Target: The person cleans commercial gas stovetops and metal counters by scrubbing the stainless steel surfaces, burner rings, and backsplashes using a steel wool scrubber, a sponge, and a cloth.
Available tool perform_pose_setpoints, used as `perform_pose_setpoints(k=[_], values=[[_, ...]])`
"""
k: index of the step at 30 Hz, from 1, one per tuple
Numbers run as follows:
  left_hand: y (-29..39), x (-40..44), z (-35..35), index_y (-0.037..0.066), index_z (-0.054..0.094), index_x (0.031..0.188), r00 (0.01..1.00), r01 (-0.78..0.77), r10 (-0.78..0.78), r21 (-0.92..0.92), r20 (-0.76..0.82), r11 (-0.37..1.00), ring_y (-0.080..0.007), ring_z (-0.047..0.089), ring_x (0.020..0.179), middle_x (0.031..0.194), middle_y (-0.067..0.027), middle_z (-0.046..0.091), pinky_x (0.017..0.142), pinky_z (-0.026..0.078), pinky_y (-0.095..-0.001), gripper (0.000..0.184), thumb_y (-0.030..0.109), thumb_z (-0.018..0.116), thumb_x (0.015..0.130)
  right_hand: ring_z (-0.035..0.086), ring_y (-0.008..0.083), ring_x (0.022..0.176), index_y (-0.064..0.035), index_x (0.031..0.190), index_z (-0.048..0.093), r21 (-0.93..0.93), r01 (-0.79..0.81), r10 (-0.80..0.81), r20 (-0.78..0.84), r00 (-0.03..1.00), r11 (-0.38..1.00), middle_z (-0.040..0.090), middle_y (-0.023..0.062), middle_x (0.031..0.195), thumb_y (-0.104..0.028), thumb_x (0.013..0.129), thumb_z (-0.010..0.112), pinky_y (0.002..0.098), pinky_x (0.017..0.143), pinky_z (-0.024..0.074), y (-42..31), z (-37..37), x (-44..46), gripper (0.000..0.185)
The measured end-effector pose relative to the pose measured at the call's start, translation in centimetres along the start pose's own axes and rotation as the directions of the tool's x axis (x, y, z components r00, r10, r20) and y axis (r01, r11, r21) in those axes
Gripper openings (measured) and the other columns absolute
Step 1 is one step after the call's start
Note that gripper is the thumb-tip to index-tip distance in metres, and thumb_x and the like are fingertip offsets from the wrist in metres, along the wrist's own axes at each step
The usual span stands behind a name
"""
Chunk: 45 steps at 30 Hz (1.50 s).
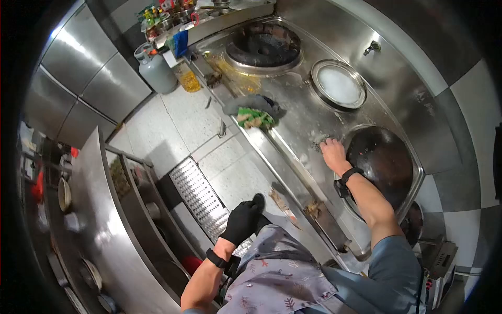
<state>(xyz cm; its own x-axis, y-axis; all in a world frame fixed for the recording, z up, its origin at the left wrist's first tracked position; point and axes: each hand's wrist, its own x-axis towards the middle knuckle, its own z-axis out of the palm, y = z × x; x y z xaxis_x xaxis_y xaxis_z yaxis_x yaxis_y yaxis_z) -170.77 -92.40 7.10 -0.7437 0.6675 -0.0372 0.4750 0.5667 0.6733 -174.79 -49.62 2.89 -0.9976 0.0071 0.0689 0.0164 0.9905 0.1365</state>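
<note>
ok, smeary steel worktop (294, 137) could be slick: press too hard & my r hand (335, 156) might skid into the wok (381, 162) just beside it. scrubber (317, 144), prob. wire, looks dark grey, mesh-like, flat on the worktop, r hand gripping its edge. l hand (242, 221), gloved black, near my apron (277, 267); can't tell if it's clenched.

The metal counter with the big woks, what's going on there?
A person's bare right hand is down on the metal counter, beside the nearer wok. Its fingertips are at a grey patch that may be a scouring pad; it's too blurry to be sure. The left hand, in a black glove, is held over the floor, away from the counter. A crumpled green cloth lies near the counter's front edge.
</note>
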Motion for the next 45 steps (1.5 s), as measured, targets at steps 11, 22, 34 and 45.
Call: perform_pose_setpoints(k=[11,22,34,45], values=[[-6.3,30.9,-11.6,0.005,0.065,0.118,0.953,-0.211,0.267,0.316,-0.145,0.925,-0.0426,0.062,0.109,0.116,-0.0213,0.067,0.093,0.052,-0.05,0.037,0.012,0.07,0.083,0.062,0.0372,0.099,-0.0066,0.103,0.068,0.378,0.069,-0.086,0.028,0.996,0.923,0.064,0.0158,0.102,-0.012,0.086,0.065,0.0471,0.085,0.0537,-5.1,-3.3,6.2,0.018],[-10.6,44.2,-13.4,0.004,0.072,0.109,0.887,-0.382,0.277,0.251,0.369,0.889,-0.0335,0.074,0.086,0.093,-0.0186,0.076,0.077,0.058,-0.0429,0.043,0.038,0.076,0.084,0.07,0.0367,0.103,-0.0039,0.123,0.07,0.716,-0.452,0.214,0.403,0.89,0.532,0.073,0.0209,0.109,-0.027,0.089,0.074,0.0428,0.088,0.0545,-1.6,-9.4,9.1,0.041],[4.6,55.9,-20.6,-0.005,0.065,0.121,0.823,-0.28,0.542,-0.709,0.171,0.648,-0.0148,0.065,0.098,0.109,-0.011,0.073,0.089,0.052,-0.0324,0.043,0.012,0.081,0.085,0.062,0.0119,0.081,0.0013,0.1,0.073,0.956,-0.283,0.536,0.278,0.797,-0.075,0.07,0.0016,0.084,-0.02,0.084,0.08,0.0312,0.074,0.0511,1.4,-17.1,26.7,0.027],[16.1,67.4,-14.6,0.004,0.068,0.12,0.668,-0.633,0.738,-0.599,-0.101,0.491,-0.0297,0.071,0.102,0.114,-0.015,0.072,0.091,0.055,-0.0374,0.045,0.015,0.081,0.078,0.066,0.036,0.097,-0.0065,0.127,0.051,0.656,-0.478,0.774,-0.277,0.569,0.585,0.064,0.0189,0.107,-0.013,0.083,0.079,0.0413,0.083,0.0522,14.8,-19.9,26.1,0.052]])
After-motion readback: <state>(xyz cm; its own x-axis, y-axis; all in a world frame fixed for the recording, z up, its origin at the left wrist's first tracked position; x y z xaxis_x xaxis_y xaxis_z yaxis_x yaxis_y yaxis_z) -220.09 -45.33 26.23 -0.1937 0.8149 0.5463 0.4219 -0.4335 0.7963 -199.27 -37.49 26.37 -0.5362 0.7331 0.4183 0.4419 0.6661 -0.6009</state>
